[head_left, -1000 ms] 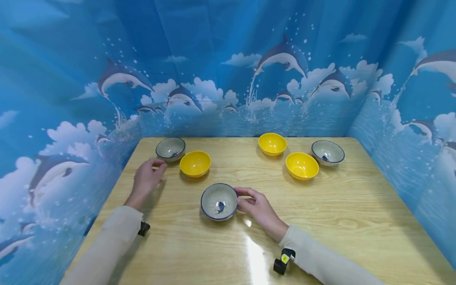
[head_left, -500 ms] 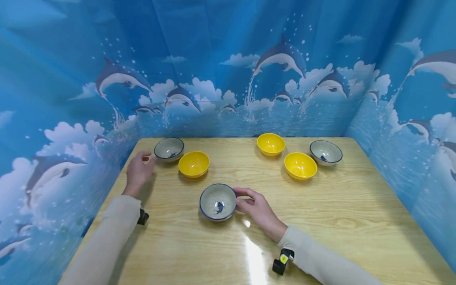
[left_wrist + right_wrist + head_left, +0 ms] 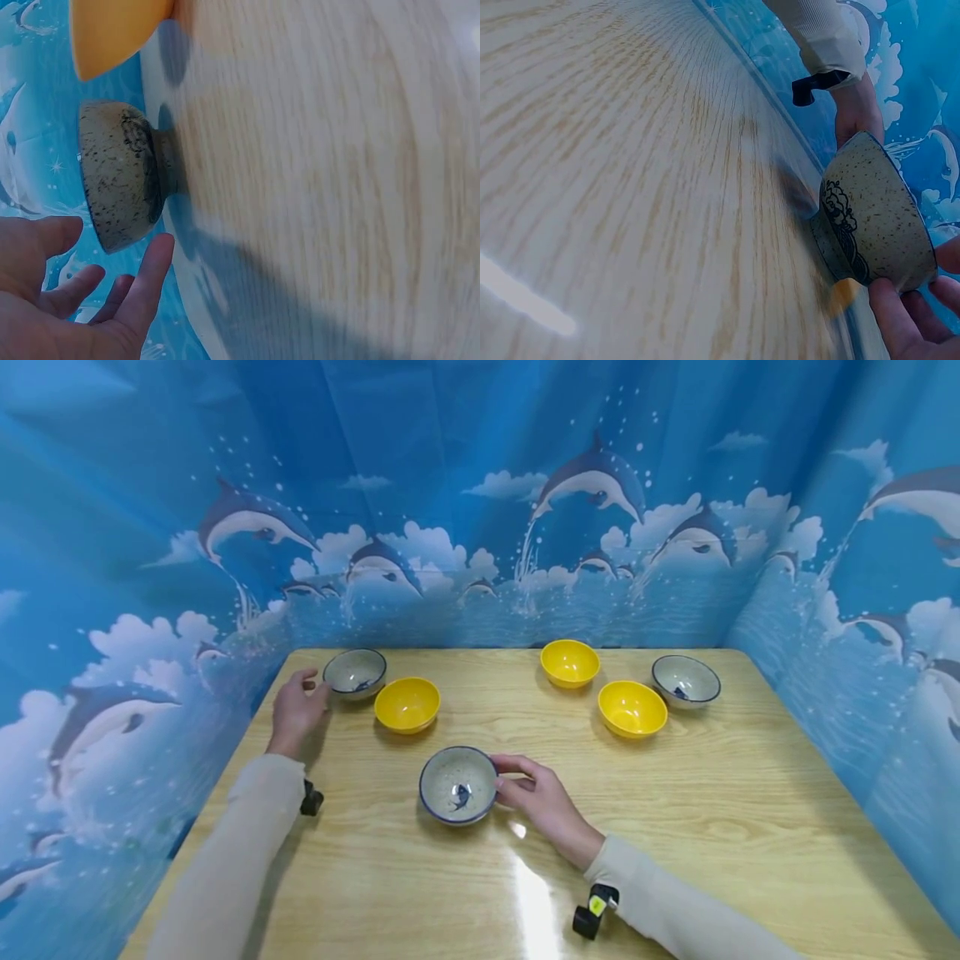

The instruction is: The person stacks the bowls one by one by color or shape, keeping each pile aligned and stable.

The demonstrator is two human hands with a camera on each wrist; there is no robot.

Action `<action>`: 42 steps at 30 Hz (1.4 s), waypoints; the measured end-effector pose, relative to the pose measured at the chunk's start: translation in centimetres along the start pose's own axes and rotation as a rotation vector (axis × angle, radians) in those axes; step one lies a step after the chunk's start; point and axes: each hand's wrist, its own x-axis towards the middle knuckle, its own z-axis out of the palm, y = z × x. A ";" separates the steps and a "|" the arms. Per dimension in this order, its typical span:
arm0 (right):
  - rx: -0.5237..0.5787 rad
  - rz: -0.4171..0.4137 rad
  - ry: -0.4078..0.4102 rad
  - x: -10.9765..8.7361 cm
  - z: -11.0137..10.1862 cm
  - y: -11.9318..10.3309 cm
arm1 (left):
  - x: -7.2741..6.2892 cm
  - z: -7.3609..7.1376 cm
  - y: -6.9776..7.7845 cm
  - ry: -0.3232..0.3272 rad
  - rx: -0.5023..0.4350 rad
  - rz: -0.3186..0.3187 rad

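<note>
A speckled grey bowl with a blue rim and a blue fish inside (image 3: 459,785) stands upright near the middle of the table. My right hand (image 3: 546,803) pinches its right side; in the right wrist view, fingers (image 3: 891,315) lie against its outer wall, with the thumb by the rim. At the far left corner is a second grey bowl (image 3: 355,674). Close to its left side is my left hand (image 3: 298,714). In the left wrist view that hand's thumb and fingers (image 3: 154,270) are spread around the bowl's near edge, holding nothing.
A yellow bowl (image 3: 407,705) stands right of the far-left grey bowl. Two more yellow bowls, one at the back (image 3: 570,663) and one nearer (image 3: 632,709), sit at the right beside another grey bowl (image 3: 686,682). A blue dolphin curtain (image 3: 465,510) surrounds the wooden table (image 3: 720,827).
My left hand has moved left and farther back, then slightly in toward the far-left grey bowl. The right hand and the bowl it pinches have stayed in place.
</note>
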 end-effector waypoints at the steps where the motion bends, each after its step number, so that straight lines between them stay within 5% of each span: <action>1: -0.001 -0.001 0.001 0.0 0.0 0.0 | 0.1 0.1 0.1 0.006 0.000 -0.003; 10: 0.011 0.006 0.000 0.0 0.0 -0.1 | 1.1 1.4 0.3 0.045 -0.035 -0.060; 22: -0.002 0.006 -0.005 0.1 -0.1 0.0 | 1.8 2.6 0.4 0.018 -0.356 -0.217; 36: -0.003 0.008 -0.001 0.1 -0.1 0.0 | 1.2 2.8 1.1 0.003 -0.699 -0.327; 42: -0.008 0.000 0.003 0.1 -0.1 0.1 | 0.7 2.6 1.6 0.003 -0.768 -0.350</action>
